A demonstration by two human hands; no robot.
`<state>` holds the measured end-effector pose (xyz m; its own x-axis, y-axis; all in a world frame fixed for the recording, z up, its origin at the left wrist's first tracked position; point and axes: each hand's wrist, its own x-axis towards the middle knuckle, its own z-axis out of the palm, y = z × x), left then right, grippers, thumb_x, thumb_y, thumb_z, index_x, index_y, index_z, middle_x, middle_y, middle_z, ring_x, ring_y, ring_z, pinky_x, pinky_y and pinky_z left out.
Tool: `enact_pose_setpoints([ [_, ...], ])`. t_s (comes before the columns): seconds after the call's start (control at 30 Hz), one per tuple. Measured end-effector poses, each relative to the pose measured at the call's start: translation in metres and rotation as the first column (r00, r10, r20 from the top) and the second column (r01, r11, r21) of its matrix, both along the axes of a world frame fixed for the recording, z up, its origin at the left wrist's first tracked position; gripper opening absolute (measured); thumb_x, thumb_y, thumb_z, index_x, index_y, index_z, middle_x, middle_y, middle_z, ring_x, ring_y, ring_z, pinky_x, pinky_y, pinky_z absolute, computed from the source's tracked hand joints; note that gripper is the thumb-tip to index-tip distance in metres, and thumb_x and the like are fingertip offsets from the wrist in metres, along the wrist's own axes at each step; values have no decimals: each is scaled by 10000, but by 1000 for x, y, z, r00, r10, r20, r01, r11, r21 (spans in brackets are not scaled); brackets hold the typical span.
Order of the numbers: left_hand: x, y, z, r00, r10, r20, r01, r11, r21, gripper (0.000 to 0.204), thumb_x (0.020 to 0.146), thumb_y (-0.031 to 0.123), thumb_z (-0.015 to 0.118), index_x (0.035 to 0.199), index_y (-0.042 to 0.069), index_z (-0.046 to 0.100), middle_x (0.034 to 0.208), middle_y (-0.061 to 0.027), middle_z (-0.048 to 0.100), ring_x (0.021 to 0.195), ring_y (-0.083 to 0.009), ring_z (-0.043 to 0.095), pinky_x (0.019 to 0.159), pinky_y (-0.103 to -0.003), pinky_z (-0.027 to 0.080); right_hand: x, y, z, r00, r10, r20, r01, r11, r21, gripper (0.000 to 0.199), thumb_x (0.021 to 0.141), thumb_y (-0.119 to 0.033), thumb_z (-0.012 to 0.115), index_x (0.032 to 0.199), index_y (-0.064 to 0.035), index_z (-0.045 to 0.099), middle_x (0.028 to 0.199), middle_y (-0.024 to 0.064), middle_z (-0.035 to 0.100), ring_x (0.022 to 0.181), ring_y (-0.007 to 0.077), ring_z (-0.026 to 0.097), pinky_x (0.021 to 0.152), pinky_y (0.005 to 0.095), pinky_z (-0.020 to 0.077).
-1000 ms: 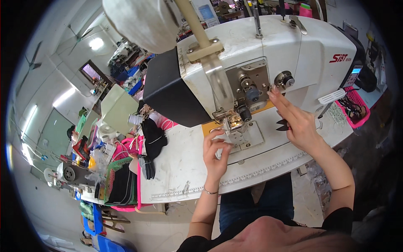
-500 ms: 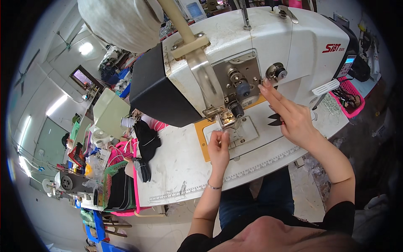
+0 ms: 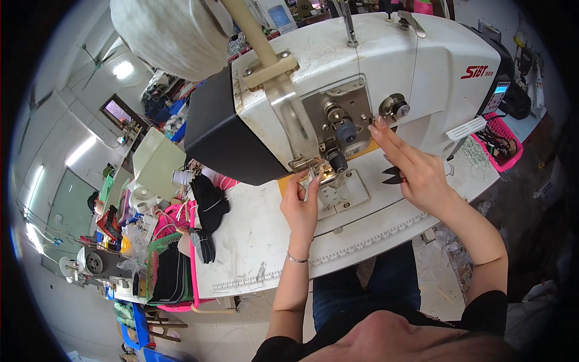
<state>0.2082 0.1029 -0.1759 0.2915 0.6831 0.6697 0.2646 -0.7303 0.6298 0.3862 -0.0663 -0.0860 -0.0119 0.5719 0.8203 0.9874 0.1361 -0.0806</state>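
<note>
A white sewing machine [image 3: 440, 66] stands in front of me. My left hand [image 3: 300, 208] is raised at the needle area, thumb and forefinger bent close together by the shiny metal presser-foot assembly [image 3: 325, 174]; anything between the fingertips is too small to make out. My right hand [image 3: 422, 175] holds black thread snips [image 3: 392, 175] in its curled lower fingers, blades pointing left. Its forefinger and thumb reach up beside the steel face plate [image 3: 360, 99], near the round tension dial [image 3: 395, 107]. Whether those fingertips pinch a thread does not show.
A large white roll [image 3: 169, 36] hangs at upper left on a beige post. Black fabric pieces [image 3: 209, 196] lie at the table's left side, beside a pink-rimmed basket [image 3: 194, 259]. A ruler strip [image 3: 362, 238] runs along the front edge. A pink basket [image 3: 503, 142] holds cables at right.
My left hand has moved up and slightly left, from below the presser foot to beside it. My right hand stays near the face plate with the snips. The view has shifted slightly.
</note>
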Motion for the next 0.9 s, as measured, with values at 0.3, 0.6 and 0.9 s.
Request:
enact_pose_setpoints([
  [0.3, -22, 13, 11, 963, -242, 115, 249, 967, -51, 96, 805, 77, 704, 814, -9, 663, 707, -59, 551, 553, -79, 428, 504, -211, 340, 2, -2, -2, 1000, -8, -19, 8, 999, -32, 814, 585, 134, 503, 1362, -102, 446, 1406, 54, 438, 641, 161, 602, 506, 252, 501],
  [0.6, -6, 5, -8, 623, -459, 633, 692, 700, -173, 144, 938, 153, 536, 937, 10, 517, 855, -78, 527, 574, -70, 418, 517, -179, 350, 1, -3, -2, 1000, -20, -12, 20, 999, -36, 835, 572, 130, 513, 1370, -104, 435, 1417, 55, 424, 631, 158, 594, 503, 251, 500],
  [0.9, 3, 6, 7, 966, -185, 178, 176, 982, 63, 149, 895, 79, 606, 990, -20, 546, 863, -44, 511, 678, -67, 494, 545, -176, 430, 2, 0, -2, 999, -25, 23, 26, 999, -23, 838, 563, 127, 517, 1366, -98, 440, 1416, 61, 424, 643, 157, 597, 502, 243, 497],
])
